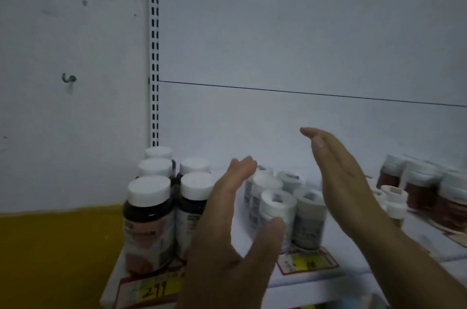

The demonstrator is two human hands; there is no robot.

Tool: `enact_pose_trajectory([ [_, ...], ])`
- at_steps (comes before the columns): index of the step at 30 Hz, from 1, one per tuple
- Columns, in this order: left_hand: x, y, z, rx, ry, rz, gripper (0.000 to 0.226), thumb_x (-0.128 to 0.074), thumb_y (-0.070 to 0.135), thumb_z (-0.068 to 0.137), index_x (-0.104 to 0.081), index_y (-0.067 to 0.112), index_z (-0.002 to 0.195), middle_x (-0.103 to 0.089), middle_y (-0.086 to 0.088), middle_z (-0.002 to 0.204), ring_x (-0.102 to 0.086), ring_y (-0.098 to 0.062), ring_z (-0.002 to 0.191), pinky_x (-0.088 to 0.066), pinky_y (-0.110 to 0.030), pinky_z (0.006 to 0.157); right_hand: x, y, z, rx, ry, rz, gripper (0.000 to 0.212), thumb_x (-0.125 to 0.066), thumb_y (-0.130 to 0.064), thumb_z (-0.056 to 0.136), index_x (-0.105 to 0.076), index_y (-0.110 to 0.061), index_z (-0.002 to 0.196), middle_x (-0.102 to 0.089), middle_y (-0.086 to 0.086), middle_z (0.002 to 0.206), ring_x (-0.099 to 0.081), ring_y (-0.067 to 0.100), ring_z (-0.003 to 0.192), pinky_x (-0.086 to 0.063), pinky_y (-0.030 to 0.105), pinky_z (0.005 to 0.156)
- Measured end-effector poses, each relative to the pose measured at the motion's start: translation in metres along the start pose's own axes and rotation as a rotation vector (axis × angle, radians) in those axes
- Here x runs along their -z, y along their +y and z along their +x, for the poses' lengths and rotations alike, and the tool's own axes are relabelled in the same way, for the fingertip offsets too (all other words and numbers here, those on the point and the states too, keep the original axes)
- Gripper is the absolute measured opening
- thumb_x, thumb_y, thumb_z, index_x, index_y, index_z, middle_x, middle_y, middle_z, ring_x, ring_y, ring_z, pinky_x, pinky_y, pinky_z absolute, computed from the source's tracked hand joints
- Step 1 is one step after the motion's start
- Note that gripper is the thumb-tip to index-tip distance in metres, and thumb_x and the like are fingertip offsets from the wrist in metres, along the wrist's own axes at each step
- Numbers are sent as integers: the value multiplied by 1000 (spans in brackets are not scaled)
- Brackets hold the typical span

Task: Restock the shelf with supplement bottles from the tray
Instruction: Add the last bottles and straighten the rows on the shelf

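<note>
Both your hands are raised over the shelf (316, 283), palms turned toward each other, and they hold nothing. The grip of your left hand (227, 228) is spread: the fingers are straight and together, and the thumb stands well apart from them. It is just beside the dark bottles with white caps (149, 217) at the left end of the shelf and covers part of the front one. I cannot tell if it touches them. The grip of your right hand (343, 182) is also spread, with flat fingers pointing up and toward the back panel (278, 43).

Between the two hands stand the small grey-white bottles (309, 217), upright in short rows. Further right, behind your right arm, is a group of red-brown bottles (419, 190), somewhat blurred. A yellow price tag (154, 288) lies on the front edge under the dark bottles, and a second tag (308, 262) lies under the grey-white ones. A slotted upright (154, 56) rises behind the dark bottles.
</note>
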State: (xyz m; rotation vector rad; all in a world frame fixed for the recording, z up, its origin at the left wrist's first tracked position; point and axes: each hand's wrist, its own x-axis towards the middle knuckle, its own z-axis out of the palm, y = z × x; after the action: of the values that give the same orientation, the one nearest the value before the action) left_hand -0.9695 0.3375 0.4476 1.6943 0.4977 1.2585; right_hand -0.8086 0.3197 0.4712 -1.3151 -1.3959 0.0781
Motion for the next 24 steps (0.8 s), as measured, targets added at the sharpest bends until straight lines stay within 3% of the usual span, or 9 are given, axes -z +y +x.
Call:
enact_pose_trajectory([
  [2,-11,-16,2,-52,163,-14,59,-69,38,62,-50,59,114,-40,46,130,-27,30,119,-26,-18,108,4,22,-6,-43,19,42,30,-27,-64,84,-43,-59,108,-37,-43,124,-33,-27,111,-19,-6,83],
  [4,-24,-32,8,21,150,94,68,-75,27,74,-38,53,124,-21,30,150,-20,22,126,-21,-18,106,2,42,-10,-109,-19,120,34,-27,-63,87,-41,-54,116,-34,-28,137,-28,-11,126,-19,3,94],
  [6,-30,-50,25,115,86,171,81,-72,21,78,-23,45,138,-2,20,157,-13,13,127,-21,-18,102,-1,60,-14,-210,-98,257,41,-25,-62,81,-40,-54,118,-38,-35,130,-35,-3,127,-25,19,103],
  [8,-30,-60,33,186,56,193,92,-76,21,73,-18,43,140,5,16,158,-8,8,131,-19,-21,105,-1,73,-14,-285,-199,397,35,-27,-63,82,-41,-60,114,-45,-46,113,-47,-6,115,-37,28,100],
  [10,-32,-69,29,203,-8,220,106,-86,25,60,-18,42,139,1,8,159,-10,-6,143,-19,-34,116,0,81,-13,-307,-286,446,27,-28,-56,91,-40,-64,113,-48,-41,111,-52,-7,108,-45,26,91],
  [13,-35,-72,32,224,-24,129,119,-82,31,40,-21,34,141,-28,-1,153,-40,-20,135,-37,-48,110,3,88,-11,-268,-358,395,28,-22,-53,95,-38,-61,116,-50,-26,123,-52,-1,111,-46,27,92],
  [17,-38,-79,34,168,-41,161,110,-81,18,48,-26,21,143,-49,3,138,-54,-7,121,-47,-31,101,3,92,-8,-346,-319,467,33,-26,-51,95,-52,-44,114,-60,-6,123,-58,16,110,-46,48,99],
  [20,-41,-81,33,165,-41,197,98,-80,12,55,-29,26,137,-49,20,127,-56,11,109,-48,-9,82,2,94,-8,-353,-278,450,39,-27,-54,94,-53,-38,118,-62,-6,121,-60,13,106,-47,45,97],
  [24,-43,-81,33,161,-16,264,85,-74,8,58,-31,34,127,-43,25,126,-53,20,105,-43,-2,81,1,95,-8,-364,-272,473,39,-26,-53,95,-55,-37,116,-62,-7,119,-59,10,103,-46,41,98],
])
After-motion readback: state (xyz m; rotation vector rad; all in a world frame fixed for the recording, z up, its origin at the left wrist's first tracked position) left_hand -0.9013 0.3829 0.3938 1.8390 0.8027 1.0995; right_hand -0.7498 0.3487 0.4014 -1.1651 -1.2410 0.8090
